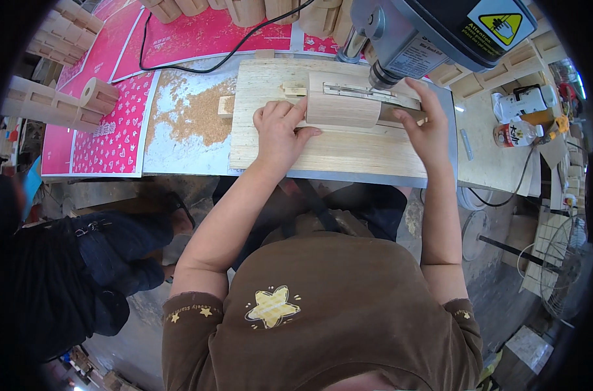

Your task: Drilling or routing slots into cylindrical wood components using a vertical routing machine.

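A pale, round-faced wooden block (342, 112) lies on a flat wooden board (264, 146) at the machine table. Along its top runs a narrow slotted strip (352, 90). My left hand (280, 133) presses the block's left end, with fingers bent and the thumb low beside it. At the other end, my right hand (430, 120) has thumb and fingers around the darker right part of the piece. Just over the strip stands the chuck of a drill press (382, 77); the bit's tip and any contact with the wood are hard to make out.
Small wooden stops (226, 106) sit on the board's left side, near scattered sawdust (195, 117). Stacked wooden blocks (48, 104) stand left, a black cable (228, 57) crosses behind. A bottle (515, 133) and fan (567, 260) are right; another person (81, 274) is left.
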`<state>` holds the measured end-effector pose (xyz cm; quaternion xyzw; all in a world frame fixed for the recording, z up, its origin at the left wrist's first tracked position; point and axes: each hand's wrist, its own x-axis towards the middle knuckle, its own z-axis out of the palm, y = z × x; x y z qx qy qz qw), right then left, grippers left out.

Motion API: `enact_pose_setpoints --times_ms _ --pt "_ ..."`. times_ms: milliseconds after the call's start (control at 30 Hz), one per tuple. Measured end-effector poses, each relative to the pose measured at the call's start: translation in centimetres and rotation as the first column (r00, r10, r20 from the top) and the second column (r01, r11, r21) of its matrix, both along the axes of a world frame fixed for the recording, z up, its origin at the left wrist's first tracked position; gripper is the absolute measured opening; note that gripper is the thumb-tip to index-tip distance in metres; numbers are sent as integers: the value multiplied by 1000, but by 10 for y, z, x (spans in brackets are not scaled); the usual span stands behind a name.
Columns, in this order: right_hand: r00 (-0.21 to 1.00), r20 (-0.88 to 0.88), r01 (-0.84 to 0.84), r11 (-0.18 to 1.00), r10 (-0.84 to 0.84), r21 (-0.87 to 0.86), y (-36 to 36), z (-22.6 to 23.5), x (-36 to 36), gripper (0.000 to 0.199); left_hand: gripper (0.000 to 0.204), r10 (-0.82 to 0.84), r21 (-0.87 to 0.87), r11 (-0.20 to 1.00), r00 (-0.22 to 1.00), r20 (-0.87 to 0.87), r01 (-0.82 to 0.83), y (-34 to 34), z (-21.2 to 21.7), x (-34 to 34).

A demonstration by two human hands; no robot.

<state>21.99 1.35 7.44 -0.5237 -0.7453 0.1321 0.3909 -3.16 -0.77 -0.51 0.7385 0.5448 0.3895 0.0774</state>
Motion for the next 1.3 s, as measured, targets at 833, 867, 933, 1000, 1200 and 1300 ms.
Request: enact_pose_setpoints --times_ms 833,867,933,1000,1200,1300 --pt "970 -67 243 898 -235 367 -36 16 -10 15 58 -33 7 999 999 -35 33 3 3 1" --pt "977 -84 215 875 -198 434 -26 4 -10 15 58 -28 13 999 999 -38 29 5 2 2" --pt "983 -99 184 846 -156 501 -22 -1 -9 16 58 -26 12 1000 999 -44 27 6 2 3" --pt "984 -20 162 861 -174 482 -25 6 -9 14 58 -20 11 1000 998 -51 21 7 2 1" --pt "971 -158 236 794 -178 560 -4 120 -14 21 62 -5 -5 1000 998 -64 5 0 1 -4" --pt "955 -84 295 889 -283 350 48 171 6 25 62 -33 10 999 998 -47 34 4 3 23"
